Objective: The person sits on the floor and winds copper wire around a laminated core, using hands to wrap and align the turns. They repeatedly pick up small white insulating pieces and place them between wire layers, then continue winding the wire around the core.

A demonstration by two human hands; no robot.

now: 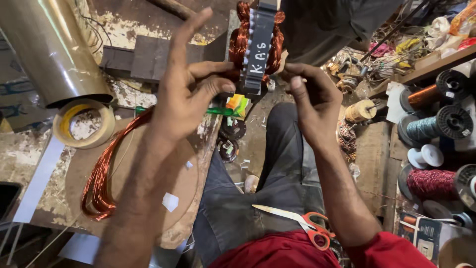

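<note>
Item held: dark laminated stator core (pixel 258 47) wound with copper coils (pixel 240 34), raised in front of me above my lap. My left hand (pixel 191 92) has its grip clamped on the core's left side, thumb and two fingers pressed to the lower edge, index finger stretched upward and free. My right hand (pixel 310 101) has its grip pinched together at the core's right lower edge; what lies between those fingertips I cannot tell. On lap: scissors with orange-red handles (pixel 302 223), lying across my dark trousers. On the desk (pixel 29 149) at left: loop of copper wire (pixel 101 178) over a round board, roll of yellowish tape (pixel 84 124), shiny film roll (pixel 52 47), green-handled tool (pixel 218 111) just below the core. On shelves at right: spools of wire (pixel 439 124) in copper, teal and red.
</note>
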